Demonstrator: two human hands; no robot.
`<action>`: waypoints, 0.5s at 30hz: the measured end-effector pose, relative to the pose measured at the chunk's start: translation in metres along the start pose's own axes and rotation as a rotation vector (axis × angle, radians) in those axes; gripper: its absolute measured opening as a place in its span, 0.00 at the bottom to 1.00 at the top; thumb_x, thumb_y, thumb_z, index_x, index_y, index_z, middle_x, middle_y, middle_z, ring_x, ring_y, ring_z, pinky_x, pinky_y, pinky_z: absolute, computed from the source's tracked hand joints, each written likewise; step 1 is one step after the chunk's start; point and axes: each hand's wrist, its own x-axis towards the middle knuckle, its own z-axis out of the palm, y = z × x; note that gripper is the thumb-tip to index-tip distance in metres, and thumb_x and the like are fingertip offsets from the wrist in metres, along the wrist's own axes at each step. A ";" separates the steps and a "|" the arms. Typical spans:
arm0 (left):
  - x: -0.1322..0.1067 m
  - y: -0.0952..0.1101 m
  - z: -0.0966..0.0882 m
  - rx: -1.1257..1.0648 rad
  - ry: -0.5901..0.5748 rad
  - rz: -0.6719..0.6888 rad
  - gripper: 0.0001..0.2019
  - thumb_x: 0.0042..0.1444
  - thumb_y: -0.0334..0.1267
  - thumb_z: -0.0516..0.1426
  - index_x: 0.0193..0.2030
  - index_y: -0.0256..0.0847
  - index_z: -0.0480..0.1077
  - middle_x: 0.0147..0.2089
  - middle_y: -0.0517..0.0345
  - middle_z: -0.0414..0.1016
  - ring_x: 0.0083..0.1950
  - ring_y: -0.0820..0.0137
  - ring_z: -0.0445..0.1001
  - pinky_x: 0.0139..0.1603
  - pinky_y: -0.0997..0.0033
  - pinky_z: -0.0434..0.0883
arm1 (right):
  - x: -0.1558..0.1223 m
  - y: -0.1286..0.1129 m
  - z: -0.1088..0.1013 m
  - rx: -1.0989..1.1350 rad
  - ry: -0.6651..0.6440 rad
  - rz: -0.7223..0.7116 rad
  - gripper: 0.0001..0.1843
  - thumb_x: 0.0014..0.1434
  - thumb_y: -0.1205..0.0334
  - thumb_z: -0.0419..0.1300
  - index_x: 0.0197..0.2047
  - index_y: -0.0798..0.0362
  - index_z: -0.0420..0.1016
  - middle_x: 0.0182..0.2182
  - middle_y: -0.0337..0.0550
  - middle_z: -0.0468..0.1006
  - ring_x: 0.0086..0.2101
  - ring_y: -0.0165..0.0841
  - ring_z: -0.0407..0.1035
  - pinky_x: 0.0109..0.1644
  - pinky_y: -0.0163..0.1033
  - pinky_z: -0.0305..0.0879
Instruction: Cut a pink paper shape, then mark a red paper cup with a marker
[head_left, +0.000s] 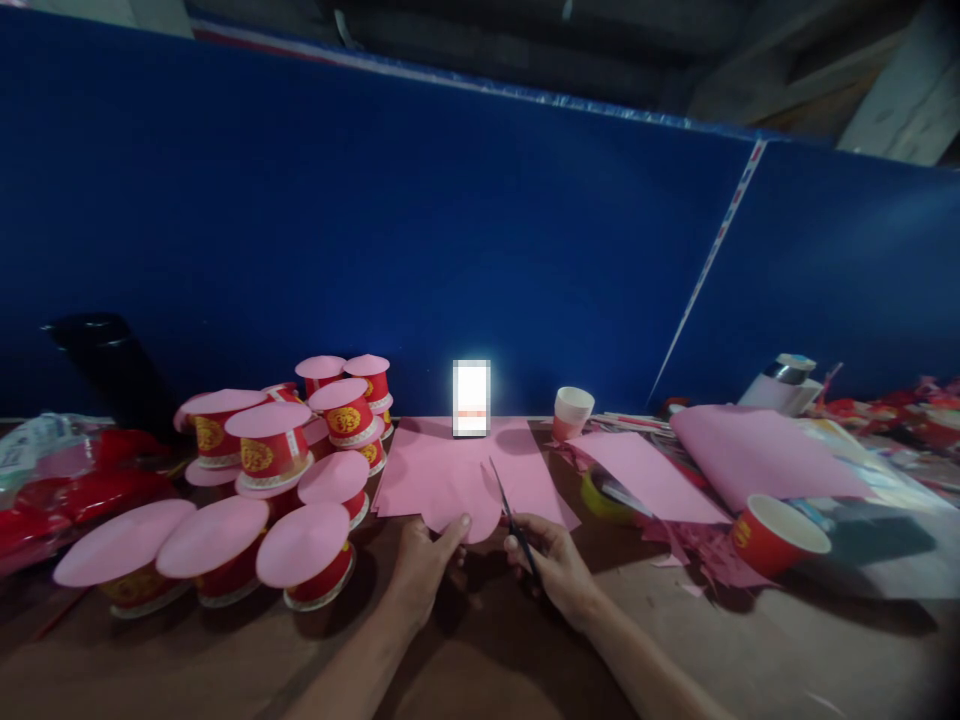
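My left hand [431, 560] pinches the near edge of a pink paper sheet [466, 500], thumb on top and fingers beneath. The sheet's near edge is cut to a rounded curve. Dark-handled scissors [504, 497] are in my right hand [555, 565], their blades pointing away from me at the curve's right side. Other pink sheets [427, 445] lie flat beyond and beneath. To the left stand several red paper cups [281, 453] with gold emblems, upside down, some stacked, topped by shallow pink paper cones [304, 545].
A lit phone [472, 398] stands upright at the back. On the right are a white-and-red cup [573, 408], a tilted red cup [780, 540], pink scraps [724, 560] and a curled pink sheet [757, 455]. A black bottle [112, 375] and red plastic [90, 500] sit left. A blue panel [450, 220] rises behind.
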 end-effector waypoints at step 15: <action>-0.001 0.003 0.000 -0.021 -0.024 -0.008 0.13 0.41 0.42 0.62 0.28 0.35 0.69 0.20 0.61 0.69 0.19 0.76 0.64 0.21 0.76 0.63 | -0.001 -0.002 -0.001 0.008 -0.010 0.002 0.25 0.45 0.49 0.65 0.44 0.55 0.72 0.21 0.34 0.68 0.18 0.23 0.59 0.15 0.25 0.50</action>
